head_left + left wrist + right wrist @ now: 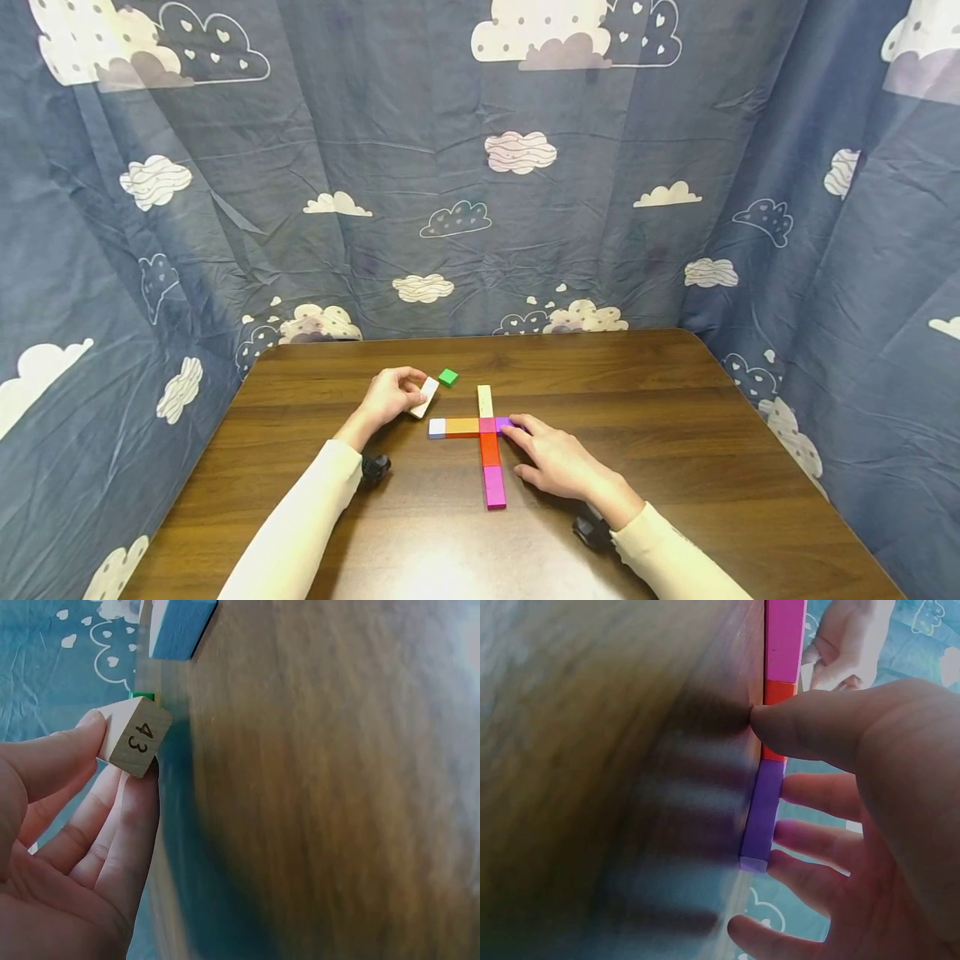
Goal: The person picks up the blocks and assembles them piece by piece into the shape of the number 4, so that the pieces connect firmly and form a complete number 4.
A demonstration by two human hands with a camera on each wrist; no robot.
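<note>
My left hand (388, 396) pinches a pale wooden block (425, 399) between thumb and fingers. In the left wrist view the end of this block (139, 742) bears the number 43. Fingertips of my right hand (561, 460) rest on a purple block (763, 810), with the thumb near the red block (490, 450). The purple block forms the right arm of a flat cross. A pinkish-red square (487, 425) is its middle, a pale yellow block (484, 402) its far arm, and an orange block (462, 427) lies on the left. The red block and a magenta block (494, 487) run toward me.
A block with a white top and blue side (437, 428) ends the cross's left arm. A small green block (447, 377) lies beyond the left hand. The brown wooden table (637, 383) is surrounded by a blue curtain (390, 167) with cloud prints.
</note>
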